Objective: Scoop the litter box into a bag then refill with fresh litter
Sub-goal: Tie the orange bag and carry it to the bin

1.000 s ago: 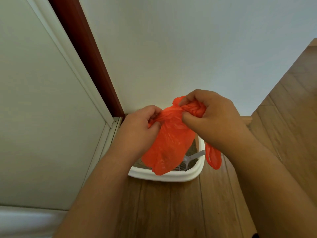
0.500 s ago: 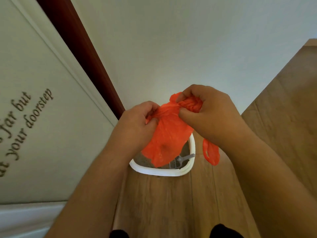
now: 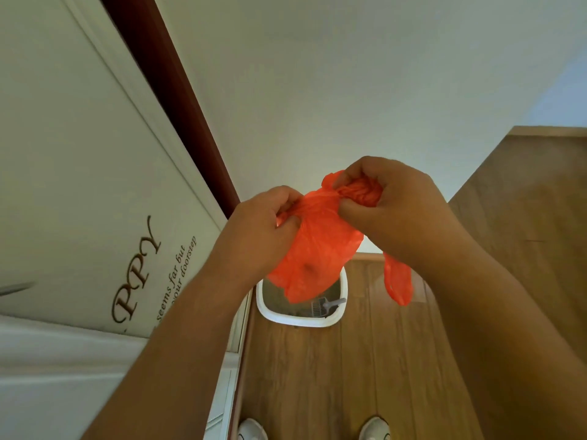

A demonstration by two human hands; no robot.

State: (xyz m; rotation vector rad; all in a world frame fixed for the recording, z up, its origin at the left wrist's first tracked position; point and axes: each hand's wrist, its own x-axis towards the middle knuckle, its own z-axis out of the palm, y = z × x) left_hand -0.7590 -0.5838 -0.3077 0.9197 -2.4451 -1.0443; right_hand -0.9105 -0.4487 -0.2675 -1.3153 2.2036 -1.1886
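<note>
Standing up taller now, you pinch the crumpled orange plastic bag [image 3: 317,249] in your left hand [image 3: 270,230] and right hand [image 3: 394,204], high above the white litter box [image 3: 270,308] and its gray scoop [image 3: 324,305], so scooping hasn't begun.

Brown wood-plank floor [image 3: 317,376]. White rounded plastic litter box [image 3: 298,319] sits on it by the wall corner; grey plastic slotted scoop [image 3: 324,304] lies inside. Two white shoe tips [image 3: 252,430] at bottom edge, well apart.
</note>
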